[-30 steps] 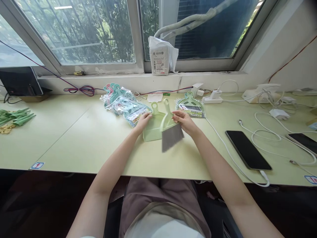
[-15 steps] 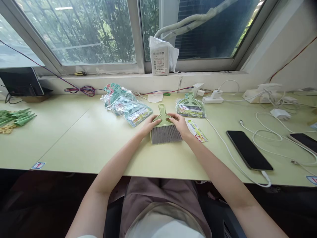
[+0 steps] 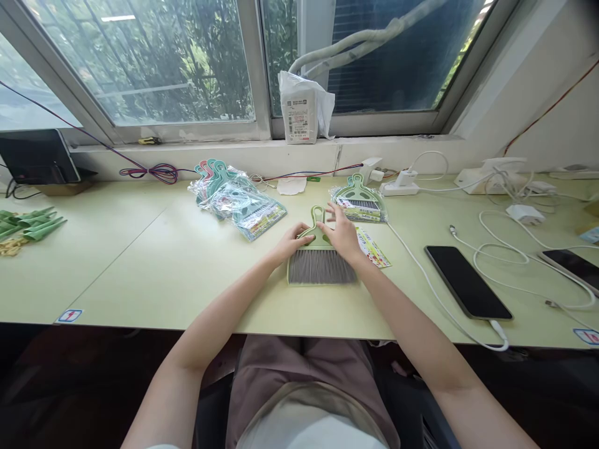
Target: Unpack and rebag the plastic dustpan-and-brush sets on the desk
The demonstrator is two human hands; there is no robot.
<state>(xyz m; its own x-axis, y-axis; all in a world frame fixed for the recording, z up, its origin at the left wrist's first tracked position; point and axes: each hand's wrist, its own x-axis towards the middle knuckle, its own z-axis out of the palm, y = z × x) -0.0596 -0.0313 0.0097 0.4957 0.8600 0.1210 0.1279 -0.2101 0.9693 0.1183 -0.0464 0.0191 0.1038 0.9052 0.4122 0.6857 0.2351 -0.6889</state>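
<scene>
Two pieces, brush (image 3: 322,267) over dustpan (image 3: 318,284), lie mid-table, apparently nested but unbagged: left hand (image 3: 291,242) pinching their edge, right hand (image 3: 344,234) loosely spread, thumb at the handle. Card (image 3: 373,248), three o'clock, remains separate; bagged sets (image 3: 241,206), ten o'clock.

On the head camera I have a green brush (image 3: 322,268) lying over a dustpan (image 3: 289,278) on the table (image 3: 140,274), grey bristles nearest me. My left grip (image 3: 286,242) clasps the brush's left side; my right grip (image 3: 344,236) is at the right of its handle, fingers loosely spread. Just right of the brush I see a printed card (image 3: 373,247); beyond it to the right, a bagged green set (image 3: 360,204); beyond it to the left, bagged teal sets (image 3: 236,201); well right of it, a dark phone (image 3: 468,282).
</scene>
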